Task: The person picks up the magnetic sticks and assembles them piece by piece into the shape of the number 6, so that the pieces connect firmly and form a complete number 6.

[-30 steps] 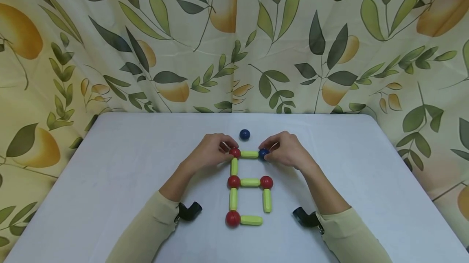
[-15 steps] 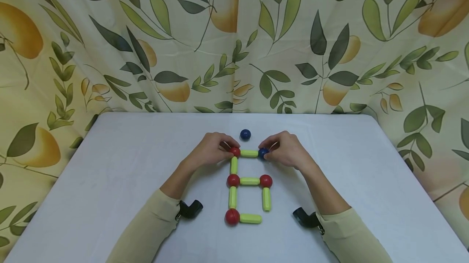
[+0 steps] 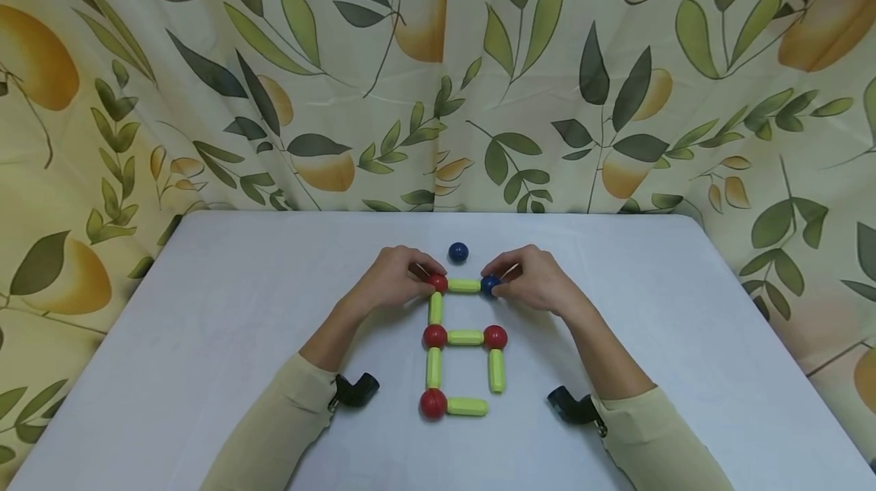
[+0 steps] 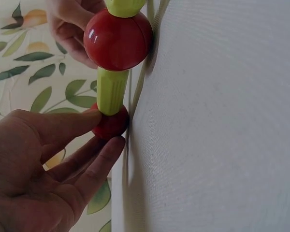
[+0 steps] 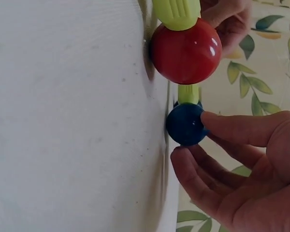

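Note:
My left hand (image 3: 397, 278) pinches a red ball (image 3: 438, 284) at the far left corner of a ball-and-stick frame. Between thumb and fingers, my right hand (image 3: 532, 278) holds a blue ball (image 3: 489, 286) at the far right corner. A yellow-green stick (image 3: 464, 286) spans these two balls. Nearer to me, another red ball (image 3: 434, 336) and a red ball on the right (image 3: 496, 337) are joined by a stick (image 3: 465, 337). The near left red ball (image 3: 433, 404) has a stick (image 3: 468, 407) pointing right, its far end free. Another stick (image 3: 496, 371) hangs off the right red ball, its near end free.
A loose blue ball (image 3: 458, 251) lies beyond the frame, between the hands. The white-covered table (image 3: 260, 263) ends at a leaf-and-fruit patterned curtain (image 3: 383, 134). Black wrist cameras stick out at the left sleeve (image 3: 357, 391) and the right sleeve (image 3: 571, 405).
The whole ball-and-stick frame has shifted very slightly away from me and to the left. Both hands keep their grip on the far corner balls; the loose blue ball stays put.

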The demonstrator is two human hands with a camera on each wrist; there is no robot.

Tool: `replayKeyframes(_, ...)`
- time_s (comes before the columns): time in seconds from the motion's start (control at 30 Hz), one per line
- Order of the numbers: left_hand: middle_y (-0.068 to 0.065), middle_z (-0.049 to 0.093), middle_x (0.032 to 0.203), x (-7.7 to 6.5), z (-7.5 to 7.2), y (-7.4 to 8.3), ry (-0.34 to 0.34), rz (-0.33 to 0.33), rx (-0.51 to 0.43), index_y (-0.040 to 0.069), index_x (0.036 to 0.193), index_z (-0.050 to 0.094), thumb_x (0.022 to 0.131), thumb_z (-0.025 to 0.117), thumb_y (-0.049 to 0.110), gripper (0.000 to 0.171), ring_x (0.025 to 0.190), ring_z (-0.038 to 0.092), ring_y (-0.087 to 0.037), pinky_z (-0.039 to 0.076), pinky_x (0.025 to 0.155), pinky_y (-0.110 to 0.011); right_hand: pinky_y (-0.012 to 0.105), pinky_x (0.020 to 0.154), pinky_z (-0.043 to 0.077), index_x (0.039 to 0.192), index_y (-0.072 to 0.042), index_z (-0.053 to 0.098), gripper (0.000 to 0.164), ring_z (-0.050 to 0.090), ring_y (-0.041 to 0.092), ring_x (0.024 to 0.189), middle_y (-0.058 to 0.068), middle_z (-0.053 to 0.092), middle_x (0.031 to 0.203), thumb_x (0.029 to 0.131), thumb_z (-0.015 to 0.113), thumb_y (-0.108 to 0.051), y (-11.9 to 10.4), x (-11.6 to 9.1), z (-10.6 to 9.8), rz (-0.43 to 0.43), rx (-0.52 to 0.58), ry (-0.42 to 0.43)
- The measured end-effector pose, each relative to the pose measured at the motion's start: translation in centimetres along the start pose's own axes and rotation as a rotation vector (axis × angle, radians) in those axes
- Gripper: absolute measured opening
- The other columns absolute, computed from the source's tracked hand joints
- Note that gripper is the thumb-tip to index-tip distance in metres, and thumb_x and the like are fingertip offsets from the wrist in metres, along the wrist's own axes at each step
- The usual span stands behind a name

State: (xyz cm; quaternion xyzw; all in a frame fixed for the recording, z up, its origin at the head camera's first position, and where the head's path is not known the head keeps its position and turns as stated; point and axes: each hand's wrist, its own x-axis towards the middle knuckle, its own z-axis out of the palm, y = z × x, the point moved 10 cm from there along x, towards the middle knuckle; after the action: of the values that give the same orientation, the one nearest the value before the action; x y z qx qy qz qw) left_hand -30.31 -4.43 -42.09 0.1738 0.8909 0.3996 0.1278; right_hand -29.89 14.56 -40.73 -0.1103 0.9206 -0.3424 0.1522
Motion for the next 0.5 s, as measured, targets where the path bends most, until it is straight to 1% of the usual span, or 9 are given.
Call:
replayKeyframes(0.1, 0.003, 0.076, 0.107, -0.1, 0.0, -0.1, -0.001, -0.003, -0.006, 0.017, 0.113, 0.081, 0.089, 0.083, 0.012, 0.025, 0.098, 0.071, -0.014, 0.059, 0.091, -0.032, 0.033, 0.081, 0.055, 0.117, -0.009, 0.079, 0.025, 0.066, 0.027, 0.098, 0.012, 0.074, 0.11, 0.092, 0.075, -0.009, -0.2, 0.2, -0.2, -0.014, 0.002, -0.002)
replayKeyframes(0.23, 0.003, 0.076, 0.108, 0.0, -0.1, 0.0, -0.003, -0.004, -0.013, 0.016, 0.115, 0.08, 0.089, 0.082, 0.012, 0.026, 0.099, 0.07, -0.015, 0.059, 0.091, -0.032, 0.034, 0.081, 0.055, 0.118, -0.008, 0.078, 0.025, 0.067, 0.029, 0.099, 0.012, 0.073, 0.109, 0.094, 0.074, -0.012, -0.7, 0.9, -0.8, -0.031, 0.002, 0.021)
replayKeyframes(0.37, 0.003, 0.076, 0.108, 0.0, -0.1, 0.0, -0.002, -0.008, -0.012, 0.016, 0.115, 0.081, 0.09, 0.082, 0.012, 0.025, 0.099, 0.07, -0.015, 0.059, 0.091, -0.032, 0.037, 0.083, 0.057, 0.121, -0.007, 0.076, 0.028, 0.068, 0.03, 0.101, 0.014, 0.073, 0.111, 0.094, 0.074, -0.013, -1.5, 2.1, -1.0, -0.062, -0.005, 0.038)
replayKeyframes(0.5, 0.002, 0.076, 0.109, -0.1, -0.1, -0.1, -0.003, -0.009, -0.009, 0.017, 0.114, 0.081, 0.09, 0.082, 0.013, 0.025, 0.099, 0.069, -0.015, 0.059, 0.091, -0.031, 0.041, 0.089, 0.058, 0.127, -0.009, 0.073, 0.032, 0.068, 0.031, 0.106, 0.015, 0.072, 0.118, 0.095, 0.074, -0.012, -2.0, 3.5, -0.6, -0.077, 0.002, 0.028)
